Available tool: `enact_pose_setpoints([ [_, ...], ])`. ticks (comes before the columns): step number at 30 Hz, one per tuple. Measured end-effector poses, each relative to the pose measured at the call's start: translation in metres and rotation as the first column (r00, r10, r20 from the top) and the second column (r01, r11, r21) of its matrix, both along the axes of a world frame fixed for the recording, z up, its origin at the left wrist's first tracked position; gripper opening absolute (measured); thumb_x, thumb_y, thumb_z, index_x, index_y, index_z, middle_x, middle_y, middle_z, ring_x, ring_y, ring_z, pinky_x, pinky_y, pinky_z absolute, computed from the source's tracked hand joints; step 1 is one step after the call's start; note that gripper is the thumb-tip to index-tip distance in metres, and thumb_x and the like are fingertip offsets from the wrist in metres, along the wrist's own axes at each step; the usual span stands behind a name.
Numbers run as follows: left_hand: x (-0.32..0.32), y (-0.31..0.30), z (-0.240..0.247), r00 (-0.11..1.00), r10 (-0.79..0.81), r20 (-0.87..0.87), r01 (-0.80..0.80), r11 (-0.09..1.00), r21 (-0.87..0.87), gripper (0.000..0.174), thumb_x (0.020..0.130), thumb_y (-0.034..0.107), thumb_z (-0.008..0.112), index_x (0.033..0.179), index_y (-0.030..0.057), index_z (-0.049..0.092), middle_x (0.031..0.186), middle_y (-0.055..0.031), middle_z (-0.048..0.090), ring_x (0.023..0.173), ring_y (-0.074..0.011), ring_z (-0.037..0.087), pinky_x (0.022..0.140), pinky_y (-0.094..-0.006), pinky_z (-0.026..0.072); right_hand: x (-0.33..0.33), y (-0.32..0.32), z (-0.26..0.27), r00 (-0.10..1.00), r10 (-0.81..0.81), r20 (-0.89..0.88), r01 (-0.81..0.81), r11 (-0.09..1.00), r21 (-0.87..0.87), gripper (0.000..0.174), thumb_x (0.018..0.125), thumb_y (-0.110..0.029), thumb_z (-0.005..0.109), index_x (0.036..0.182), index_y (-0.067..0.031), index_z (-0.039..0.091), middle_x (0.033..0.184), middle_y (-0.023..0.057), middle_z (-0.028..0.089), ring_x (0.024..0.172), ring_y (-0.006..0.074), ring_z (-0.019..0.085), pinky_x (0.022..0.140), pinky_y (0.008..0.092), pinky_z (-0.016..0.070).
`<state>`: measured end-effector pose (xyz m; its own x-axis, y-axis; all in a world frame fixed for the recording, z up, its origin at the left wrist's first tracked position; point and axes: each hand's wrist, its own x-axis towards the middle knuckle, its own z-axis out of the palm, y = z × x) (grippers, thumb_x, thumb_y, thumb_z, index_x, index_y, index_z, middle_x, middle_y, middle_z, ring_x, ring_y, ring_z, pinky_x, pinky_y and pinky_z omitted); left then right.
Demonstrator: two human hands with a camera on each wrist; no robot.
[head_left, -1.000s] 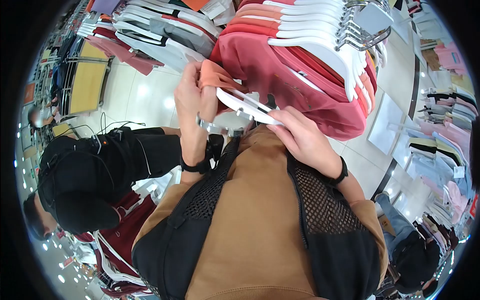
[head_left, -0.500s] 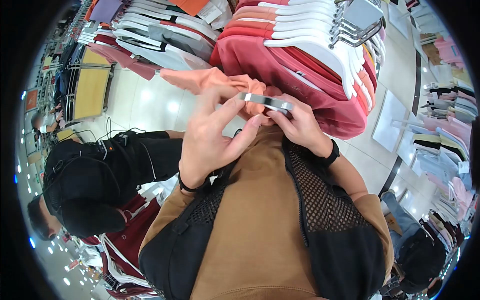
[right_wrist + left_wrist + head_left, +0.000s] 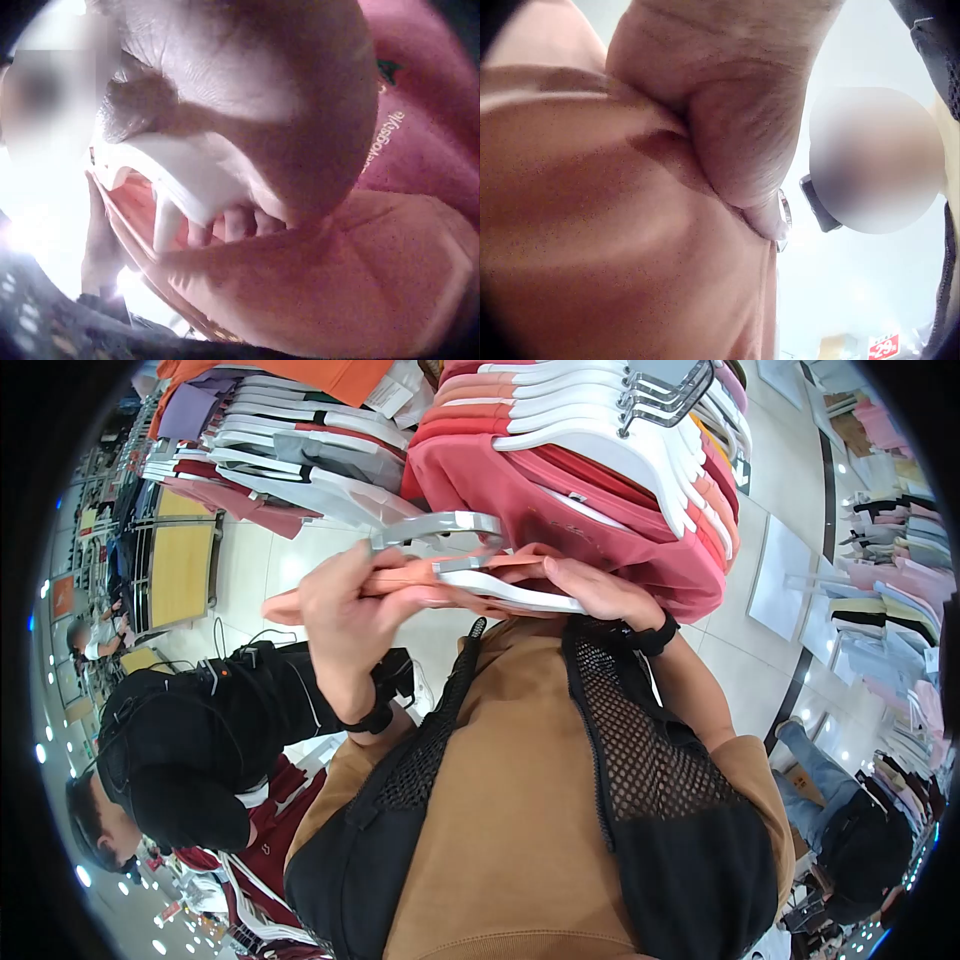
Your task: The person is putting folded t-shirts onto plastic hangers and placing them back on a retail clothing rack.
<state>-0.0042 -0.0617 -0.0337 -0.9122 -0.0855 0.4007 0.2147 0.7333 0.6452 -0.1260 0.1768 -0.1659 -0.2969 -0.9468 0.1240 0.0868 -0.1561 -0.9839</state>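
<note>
A coral shirt (image 3: 285, 608) hangs on a white hanger (image 3: 525, 597) in front of the person's chest, its broad metal hook (image 3: 445, 525) tilted up toward the rack. My left hand (image 3: 345, 610) grips the shirt over one shoulder of the hanger, thumb on the near side. In the left wrist view, that thumb presses into the coral cloth. The right hand (image 3: 610, 598) holds the hanger's other arm. From the right wrist view, its fingers (image 3: 240, 223) curl beneath the white plastic inside the shirt's neck opening, with the cloth spread below.
Just beyond the hands, red and pink shirts (image 3: 560, 510) hang on a rack with metal hooks (image 3: 665, 400). White and grey garments (image 3: 310, 455) hang at the upper left. A person in black (image 3: 170, 730) stands close on the left, beside maroon shirts (image 3: 265, 840). Another person (image 3: 860, 840) is at lower right.
My left hand has gone from loosely spread near the hook to gripping the shirt farther left. The hanger has swung level, its hook now upward. The right hand stays on the hanger, slightly farther right.
</note>
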Motion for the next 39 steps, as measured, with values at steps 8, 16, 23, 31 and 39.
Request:
enact_pose_setpoints([
  [8, 0.024, -0.045, -0.009, 0.805, 0.559, -0.198, -0.526, 0.828, 0.196, 0.039, 0.102, 0.03, 0.057, 0.088, -0.0044, 0.066, 0.073, -0.0001, 0.06, 0.068, -0.006, 0.051, 0.06, -0.0217, 0.0393, 0.015, 0.018, 0.034, 0.895, -0.315, -0.315, 0.374, 0.916, 0.147, 0.039, 0.097, -0.028, 0.059, 0.123, 0.0011, 0.056, 0.101, 0.0162, 0.067, 0.083, 0.0318, 0.066, 0.077, 0.0371, 0.0528],
  [16, 0.032, -0.083, -0.011, 0.789, 0.606, -0.101, -0.576, 0.787, 0.221, 0.041, 0.105, 0.031, 0.053, 0.094, -0.005, 0.068, 0.077, -0.0023, 0.065, 0.071, -0.0068, 0.056, 0.063, -0.0213, 0.0434, 0.018, 0.015, 0.057, 0.316, -0.64, -0.7, 0.556, 0.723, -0.41, 0.037, 0.08, -0.001, 0.075, 0.115, -0.0009, 0.062, 0.087, 0.0101, 0.066, 0.089, 0.0227, 0.067, 0.088, 0.0445, 0.055],
  [23, 0.007, -0.032, -0.014, 0.919, 0.388, -0.066, -0.354, 0.889, 0.29, 0.027, 0.097, 0.022, 0.066, 0.086, -0.0029, 0.066, 0.068, 0.0031, 0.055, 0.064, -0.0031, 0.045, 0.056, -0.0208, 0.0363, 0.016, 0.005, 0.076, 0.517, -0.562, -0.646, 0.452, 0.82, -0.353, 0.026, 0.079, 0.005, 0.073, 0.103, -0.0007, 0.064, 0.092, 0.0104, 0.065, 0.092, 0.0301, 0.063, 0.088, 0.0409, 0.0541],
  [31, -0.016, 0.022, -0.031, 0.989, 0.051, 0.14, -0.076, 0.98, 0.184, 0.018, 0.093, 0.015, 0.066, 0.093, -0.0031, 0.067, 0.07, -0.0115, 0.062, 0.06, -0.022, 0.058, 0.058, -0.0323, 0.0456, 0.036, -0.031, 0.073, 0.483, -0.548, -0.683, 0.407, 0.831, -0.38, 0.027, 0.083, -0.003, 0.068, 0.109, -0.0065, 0.063, 0.126, 0.0143, 0.053, 0.112, 0.0319, 0.058, 0.087, 0.038, 0.053],
  [39, -0.017, -0.002, -0.061, 0.999, -0.02, 0.042, 0.022, 0.999, -0.045, 0.036, 0.086, 0.037, 0.071, 0.082, 0.0019, 0.064, 0.065, -0.0116, 0.058, 0.059, -0.0325, 0.056, 0.058, -0.0398, 0.0445, 0.025, -0.027, 0.069, 0.51, -0.513, -0.69, 0.428, 0.848, -0.314, 0.028, 0.085, -0.004, 0.066, 0.112, -0.0076, 0.062, 0.112, 0.0116, 0.053, 0.086, 0.027, 0.065, 0.072, 0.0355, 0.0575],
])
